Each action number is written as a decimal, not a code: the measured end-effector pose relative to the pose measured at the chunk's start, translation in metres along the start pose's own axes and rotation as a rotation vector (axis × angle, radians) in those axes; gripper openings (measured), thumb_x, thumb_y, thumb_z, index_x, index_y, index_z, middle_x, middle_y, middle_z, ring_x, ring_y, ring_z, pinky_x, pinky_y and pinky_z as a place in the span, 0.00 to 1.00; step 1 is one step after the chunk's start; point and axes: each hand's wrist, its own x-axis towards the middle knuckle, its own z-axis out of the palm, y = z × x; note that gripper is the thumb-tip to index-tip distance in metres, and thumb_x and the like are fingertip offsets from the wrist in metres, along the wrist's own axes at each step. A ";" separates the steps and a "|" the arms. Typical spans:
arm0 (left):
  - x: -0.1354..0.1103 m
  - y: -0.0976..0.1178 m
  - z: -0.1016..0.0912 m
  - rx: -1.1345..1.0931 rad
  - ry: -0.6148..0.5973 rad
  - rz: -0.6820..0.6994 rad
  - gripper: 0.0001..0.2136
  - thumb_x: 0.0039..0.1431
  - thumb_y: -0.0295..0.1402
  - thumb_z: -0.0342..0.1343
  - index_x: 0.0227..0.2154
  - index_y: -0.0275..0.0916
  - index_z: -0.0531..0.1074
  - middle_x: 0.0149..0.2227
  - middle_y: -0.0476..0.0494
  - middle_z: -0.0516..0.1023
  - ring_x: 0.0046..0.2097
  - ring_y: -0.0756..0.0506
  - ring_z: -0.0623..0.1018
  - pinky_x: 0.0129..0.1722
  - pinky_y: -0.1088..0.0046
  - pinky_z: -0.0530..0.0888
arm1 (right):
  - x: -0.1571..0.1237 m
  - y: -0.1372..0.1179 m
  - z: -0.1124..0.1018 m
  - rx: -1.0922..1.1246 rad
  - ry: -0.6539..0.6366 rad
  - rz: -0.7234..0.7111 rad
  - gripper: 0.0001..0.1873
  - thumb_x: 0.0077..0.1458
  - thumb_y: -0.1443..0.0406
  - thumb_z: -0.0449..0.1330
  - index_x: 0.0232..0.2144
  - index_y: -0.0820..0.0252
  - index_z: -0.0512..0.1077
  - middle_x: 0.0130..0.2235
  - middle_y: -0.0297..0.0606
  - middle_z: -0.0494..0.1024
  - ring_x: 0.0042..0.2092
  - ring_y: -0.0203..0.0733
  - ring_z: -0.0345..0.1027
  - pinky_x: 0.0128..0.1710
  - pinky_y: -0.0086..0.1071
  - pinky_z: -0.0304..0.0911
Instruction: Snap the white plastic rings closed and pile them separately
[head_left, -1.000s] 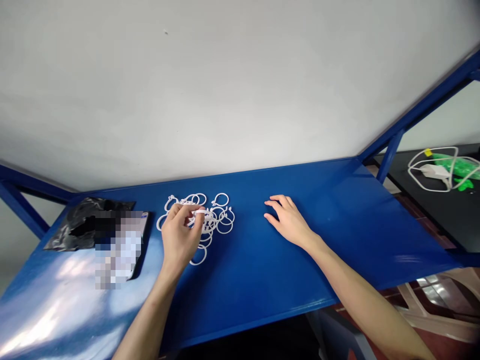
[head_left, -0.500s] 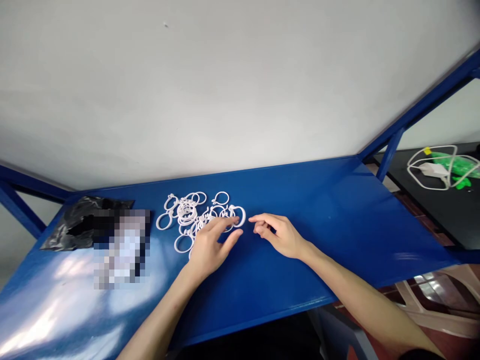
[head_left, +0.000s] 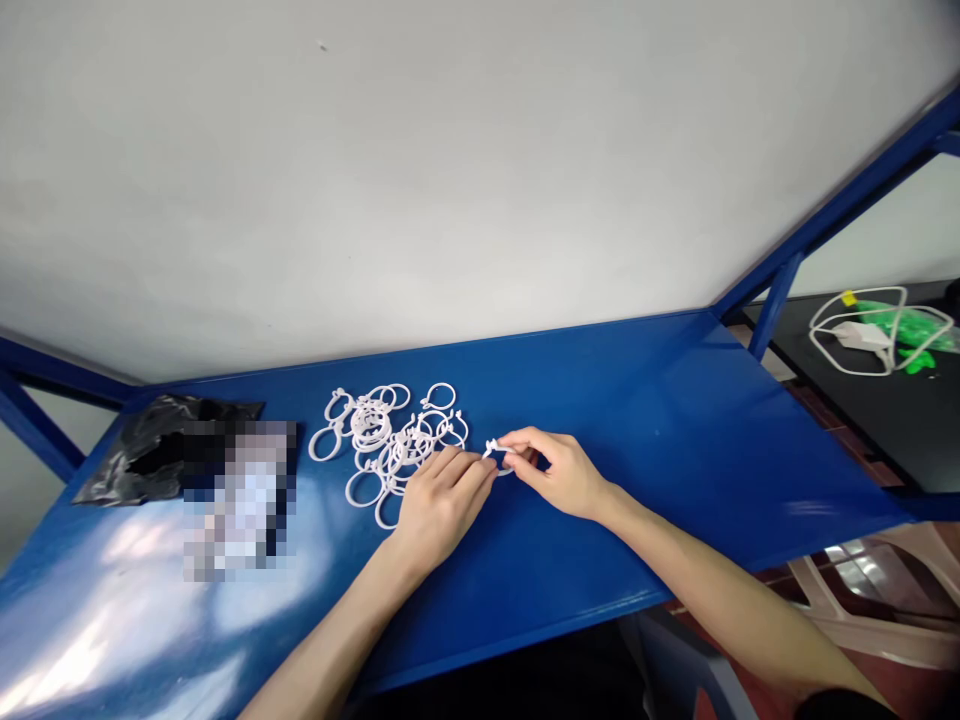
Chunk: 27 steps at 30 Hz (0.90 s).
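Observation:
Between my two hands is a white plastic ring (head_left: 505,471) with a small clasp at its top, like a curtain ring. My left hand (head_left: 444,492) pinches its left side with thumb and fingers. On the other side my right hand (head_left: 559,468) has its thumb and fingertips closed on the ring. The fingers cover much of its band. Just left of my hands lies a loose pile of similar white rings (head_left: 371,425), several overlapping, with small clasps on their edges. My left hand partly covers the near right side of that pile.
The rings lie on a blue table (head_left: 615,400) against a pale wall. At left are a crumpled black plastic bag (head_left: 161,440) and a pixelated item (head_left: 251,490). Blue frame posts (head_left: 776,305) rise at the sides. Further right, a dark surface holds a white cable (head_left: 825,345) and green plastic (head_left: 900,325).
My left hand has moved slightly right with one ring from the pile's right edge. My right hand has closed on that ring's other side.

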 end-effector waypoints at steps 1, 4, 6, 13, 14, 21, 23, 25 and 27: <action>-0.001 0.000 0.002 -0.039 0.026 -0.046 0.02 0.66 0.28 0.57 0.38 0.41 0.72 0.34 0.48 0.81 0.35 0.47 0.80 0.37 0.70 0.77 | 0.000 0.000 0.000 -0.006 0.002 0.007 0.08 0.66 0.63 0.59 0.46 0.55 0.75 0.38 0.35 0.83 0.34 0.37 0.77 0.34 0.28 0.72; -0.004 0.002 0.006 -0.210 0.092 -0.239 0.05 0.67 0.32 0.58 0.44 0.41 0.70 0.36 0.47 0.82 0.37 0.47 0.83 0.37 0.72 0.78 | 0.000 0.002 0.000 -0.001 0.013 0.013 0.07 0.66 0.61 0.60 0.43 0.55 0.77 0.40 0.35 0.84 0.37 0.37 0.79 0.35 0.28 0.72; -0.003 0.003 0.006 -0.318 0.071 -0.321 0.07 0.68 0.33 0.57 0.46 0.42 0.70 0.39 0.47 0.82 0.39 0.48 0.83 0.39 0.72 0.79 | 0.000 0.003 0.000 -0.001 0.004 -0.013 0.08 0.66 0.61 0.60 0.42 0.55 0.78 0.41 0.36 0.84 0.39 0.39 0.79 0.36 0.28 0.72; 0.003 0.004 -0.002 -0.490 -0.011 -0.526 0.06 0.64 0.36 0.61 0.41 0.44 0.79 0.37 0.47 0.82 0.37 0.47 0.81 0.40 0.70 0.79 | -0.001 0.005 0.001 -0.012 0.009 -0.108 0.10 0.67 0.59 0.59 0.43 0.55 0.79 0.40 0.38 0.84 0.39 0.40 0.79 0.38 0.32 0.73; 0.004 0.004 -0.002 -0.504 -0.016 -0.548 0.06 0.64 0.37 0.61 0.40 0.43 0.80 0.36 0.47 0.82 0.36 0.47 0.81 0.39 0.70 0.78 | -0.001 0.005 0.002 -0.017 0.009 -0.113 0.10 0.68 0.59 0.59 0.43 0.55 0.79 0.40 0.38 0.84 0.39 0.40 0.79 0.38 0.32 0.73; 0.002 0.004 -0.002 -0.447 0.006 -0.494 0.05 0.64 0.34 0.61 0.38 0.43 0.81 0.34 0.47 0.81 0.34 0.48 0.80 0.37 0.72 0.77 | -0.001 0.003 0.004 -0.082 0.022 -0.170 0.09 0.68 0.62 0.59 0.42 0.55 0.79 0.39 0.37 0.84 0.39 0.40 0.79 0.38 0.32 0.73; 0.001 0.004 -0.001 -0.428 0.032 -0.454 0.05 0.64 0.34 0.61 0.38 0.42 0.81 0.33 0.47 0.81 0.34 0.48 0.80 0.36 0.73 0.76 | -0.001 0.003 0.004 -0.085 0.028 -0.171 0.09 0.68 0.62 0.58 0.42 0.55 0.79 0.39 0.37 0.85 0.39 0.40 0.79 0.39 0.33 0.73; 0.001 0.004 -0.001 -0.418 0.051 -0.425 0.05 0.64 0.33 0.60 0.38 0.42 0.80 0.33 0.47 0.80 0.33 0.48 0.80 0.35 0.73 0.76 | -0.001 0.002 0.004 -0.082 0.034 -0.157 0.10 0.68 0.61 0.59 0.41 0.55 0.80 0.39 0.36 0.84 0.39 0.40 0.79 0.39 0.33 0.74; 0.001 0.005 -0.001 -0.413 0.057 -0.409 0.04 0.64 0.33 0.61 0.37 0.42 0.80 0.32 0.47 0.80 0.33 0.49 0.80 0.35 0.73 0.76 | -0.001 0.001 0.004 -0.085 0.038 -0.149 0.09 0.68 0.61 0.59 0.41 0.55 0.80 0.39 0.36 0.84 0.39 0.40 0.79 0.39 0.33 0.74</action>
